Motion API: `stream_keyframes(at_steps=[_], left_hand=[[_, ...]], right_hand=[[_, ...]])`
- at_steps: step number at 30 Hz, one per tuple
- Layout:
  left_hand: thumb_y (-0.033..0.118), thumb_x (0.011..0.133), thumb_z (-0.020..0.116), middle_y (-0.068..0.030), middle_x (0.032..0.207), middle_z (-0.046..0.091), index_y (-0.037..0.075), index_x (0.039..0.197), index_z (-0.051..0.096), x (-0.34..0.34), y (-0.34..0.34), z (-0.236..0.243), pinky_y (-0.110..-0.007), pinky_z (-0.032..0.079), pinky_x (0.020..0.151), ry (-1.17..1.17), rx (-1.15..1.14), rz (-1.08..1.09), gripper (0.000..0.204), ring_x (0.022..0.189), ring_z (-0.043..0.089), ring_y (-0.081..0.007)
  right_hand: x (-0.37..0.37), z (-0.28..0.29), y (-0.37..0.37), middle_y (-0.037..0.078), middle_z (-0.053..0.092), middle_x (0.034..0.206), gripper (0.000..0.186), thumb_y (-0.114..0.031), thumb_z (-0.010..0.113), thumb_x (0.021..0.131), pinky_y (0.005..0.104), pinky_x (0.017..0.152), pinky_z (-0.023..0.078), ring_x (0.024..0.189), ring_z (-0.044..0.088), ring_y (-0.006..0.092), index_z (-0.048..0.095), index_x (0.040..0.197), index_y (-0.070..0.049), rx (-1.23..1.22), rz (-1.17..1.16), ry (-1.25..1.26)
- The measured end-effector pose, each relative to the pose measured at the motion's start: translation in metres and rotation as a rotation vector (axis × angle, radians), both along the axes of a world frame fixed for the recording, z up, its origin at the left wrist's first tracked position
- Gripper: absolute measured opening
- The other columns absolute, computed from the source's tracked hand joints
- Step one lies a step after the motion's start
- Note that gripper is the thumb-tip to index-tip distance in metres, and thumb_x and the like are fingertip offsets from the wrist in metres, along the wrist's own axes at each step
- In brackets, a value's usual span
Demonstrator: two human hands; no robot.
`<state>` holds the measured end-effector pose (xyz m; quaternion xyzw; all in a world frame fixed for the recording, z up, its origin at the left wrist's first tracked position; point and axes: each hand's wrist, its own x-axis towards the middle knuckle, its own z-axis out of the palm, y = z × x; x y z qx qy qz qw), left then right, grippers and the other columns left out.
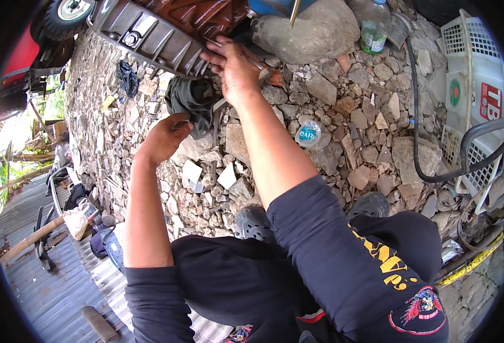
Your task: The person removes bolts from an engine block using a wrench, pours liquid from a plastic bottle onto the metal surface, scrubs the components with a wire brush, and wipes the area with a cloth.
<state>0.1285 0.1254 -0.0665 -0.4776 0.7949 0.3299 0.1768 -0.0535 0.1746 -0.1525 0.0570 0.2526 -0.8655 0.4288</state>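
A ribbed grey metal casting [152,37] lies at the top, against a reddish-brown metal part [198,17]. My right hand [232,68] is at the casting's right end, its fingers around a thin metal rod [213,43] that passes behind them; the rod's kind is partly hidden. Below the casting is a bunched dark cloth [189,100]. My left hand [169,134] is beside this cloth, fingers loosely bent and thumb apart, fingertips at the cloth's edge. I see no object in its palm.
A large boulder [309,31] and a green-tinted bottle [375,28] are at the top right. A clear plastic bottle [309,134] lies on the broken stones. White crates [460,80] and a black hose [418,114] flank the right. Corrugated metal sheets [46,291] cover the lower left.
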Motion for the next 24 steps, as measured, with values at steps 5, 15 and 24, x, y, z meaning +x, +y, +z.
stream_keyframes(at_steps=[5,15,24], left_hand=[[0.029,0.093,0.062,-0.0182,0.120,0.064,0.000,0.133,0.051,-0.003,0.002,0.003,-0.033,0.045,0.096,-0.038,-0.005,-0.018,0.051,0.111,0.061,-0.0249],[0.033,0.091,0.063,-0.0200,0.118,0.064,0.002,0.130,0.054,0.001,-0.006,-0.015,-0.035,0.046,0.095,-0.025,0.037,0.012,0.050,0.111,0.061,-0.0268],[0.032,0.090,0.064,-0.0190,0.113,0.066,0.003,0.128,0.056,-0.011,-0.003,-0.025,-0.034,0.046,0.093,0.002,0.070,0.009,0.048,0.107,0.062,-0.0273]], right_hand=[[-0.012,-0.001,-0.002,0.013,0.068,0.104,0.025,-0.021,0.050,0.099,0.0241,0.059,0.045,0.079,0.070,0.0178,0.058,0.115,-0.003,0.074,-0.082,0.050],[0.002,-0.004,0.000,0.013,0.070,0.101,0.024,-0.016,0.051,0.097,0.0239,0.057,0.049,0.075,0.071,0.0174,0.061,0.112,-0.001,0.134,-0.021,0.351],[-0.010,-0.007,-0.006,0.015,0.070,0.080,0.021,-0.013,0.054,0.090,0.0288,0.062,0.054,0.067,0.070,0.0217,0.068,0.099,0.000,0.456,-0.184,0.821]])
